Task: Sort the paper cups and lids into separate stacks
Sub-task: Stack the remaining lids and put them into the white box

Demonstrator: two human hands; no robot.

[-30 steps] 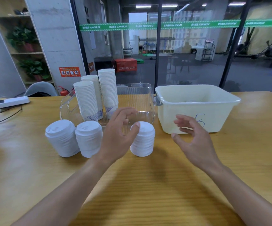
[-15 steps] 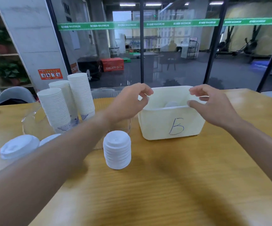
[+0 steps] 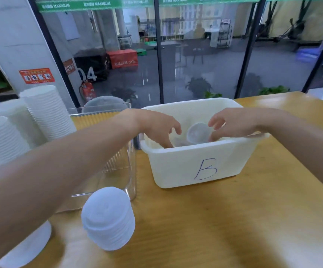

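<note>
A cream plastic bin (image 3: 176, 167) with a blue handwritten mark stands mid-table. Inside it lies a white paper cup (image 3: 197, 133) on its side, its mouth toward me. My right hand (image 3: 234, 123) reaches in from the right, fingers and thumb curled round the cup's edge. My left hand (image 3: 156, 128) dips into the bin's left side with fingers spread downward, holding nothing that I can see. A stack of white lids (image 3: 108, 219) stands in front, and another lid stack (image 3: 29, 246) shows under my left forearm. Tall cup stacks (image 3: 46, 111) rise at the left.
A clear plastic bin (image 3: 122, 171) sits left of the cream bin, touching or nearly touching it, with the cup stacks in it. The wooden table (image 3: 234, 219) stretches to the right and front. Glass walls stand behind the table's far edge.
Both hands have moved from above the cream bin's rim down into it. The right hand has closed round the cup. The view has moved closer to the bin.
</note>
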